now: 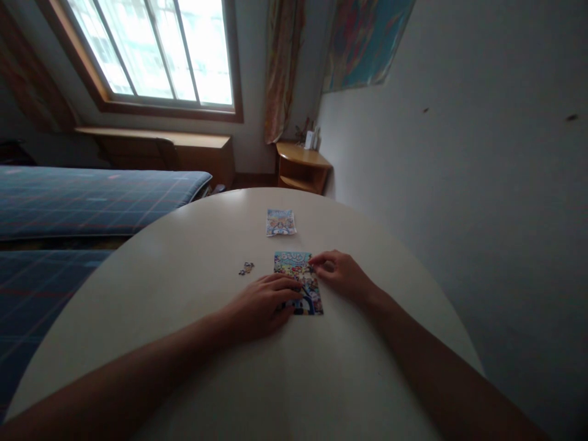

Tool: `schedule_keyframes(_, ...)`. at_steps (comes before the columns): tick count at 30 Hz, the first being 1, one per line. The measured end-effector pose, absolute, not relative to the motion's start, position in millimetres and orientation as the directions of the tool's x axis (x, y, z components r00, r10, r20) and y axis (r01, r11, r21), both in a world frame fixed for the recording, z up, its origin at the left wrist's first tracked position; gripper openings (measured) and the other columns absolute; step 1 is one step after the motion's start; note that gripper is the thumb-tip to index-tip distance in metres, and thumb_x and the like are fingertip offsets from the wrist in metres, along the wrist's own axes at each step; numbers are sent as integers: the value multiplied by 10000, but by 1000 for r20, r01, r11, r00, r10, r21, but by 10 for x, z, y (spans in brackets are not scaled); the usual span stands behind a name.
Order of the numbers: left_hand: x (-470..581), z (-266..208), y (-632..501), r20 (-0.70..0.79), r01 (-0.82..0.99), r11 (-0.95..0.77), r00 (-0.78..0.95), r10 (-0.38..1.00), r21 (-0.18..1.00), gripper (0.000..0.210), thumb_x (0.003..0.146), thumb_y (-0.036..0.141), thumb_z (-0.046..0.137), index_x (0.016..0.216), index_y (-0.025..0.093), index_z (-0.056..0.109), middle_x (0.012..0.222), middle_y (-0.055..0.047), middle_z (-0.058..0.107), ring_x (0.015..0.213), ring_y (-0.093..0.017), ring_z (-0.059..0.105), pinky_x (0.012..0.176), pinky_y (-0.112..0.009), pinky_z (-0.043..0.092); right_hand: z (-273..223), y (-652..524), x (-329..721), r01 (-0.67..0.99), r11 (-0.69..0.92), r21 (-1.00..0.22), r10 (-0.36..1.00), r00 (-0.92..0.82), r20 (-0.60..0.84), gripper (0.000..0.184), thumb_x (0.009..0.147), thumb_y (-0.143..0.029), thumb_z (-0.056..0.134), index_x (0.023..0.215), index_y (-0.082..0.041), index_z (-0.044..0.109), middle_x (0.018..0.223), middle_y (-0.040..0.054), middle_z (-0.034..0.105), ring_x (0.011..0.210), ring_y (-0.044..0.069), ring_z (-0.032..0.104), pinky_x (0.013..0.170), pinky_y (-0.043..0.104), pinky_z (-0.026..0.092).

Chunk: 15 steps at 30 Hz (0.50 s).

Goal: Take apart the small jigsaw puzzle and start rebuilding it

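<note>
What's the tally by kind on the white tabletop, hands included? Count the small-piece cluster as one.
Hands: 2 (left hand, right hand)
Printed rectangles: 2 (near picture by the hands, far picture beyond it)
Small-piece cluster: 1 (pieces too small to count surely)
Total: 5

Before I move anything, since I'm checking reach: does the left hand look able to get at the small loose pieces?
Probably yes: nothing visible stands between the left hand and the small loose pieces, though it lies over the picture sheet.
</note>
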State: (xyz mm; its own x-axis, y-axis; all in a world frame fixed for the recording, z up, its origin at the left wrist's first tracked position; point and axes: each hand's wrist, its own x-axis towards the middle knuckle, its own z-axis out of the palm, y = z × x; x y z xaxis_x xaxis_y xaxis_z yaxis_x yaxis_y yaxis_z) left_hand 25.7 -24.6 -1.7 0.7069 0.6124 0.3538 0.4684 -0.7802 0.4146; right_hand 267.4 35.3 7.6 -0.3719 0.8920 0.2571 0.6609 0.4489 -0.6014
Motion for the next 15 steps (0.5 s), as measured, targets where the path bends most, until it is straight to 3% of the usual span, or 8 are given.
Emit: schedule_keyframes(15,256,-19,-240,346,479,-775,705,619,412,322,892,182,548,1186,248,662,1315,-45,634,1244,-241,549,1094,-450,432,61,369,2690,632,449,-632,890,-378,255,195,815,-224,642,953,-221,781,953,69,764,861,212,703,821,353,547)
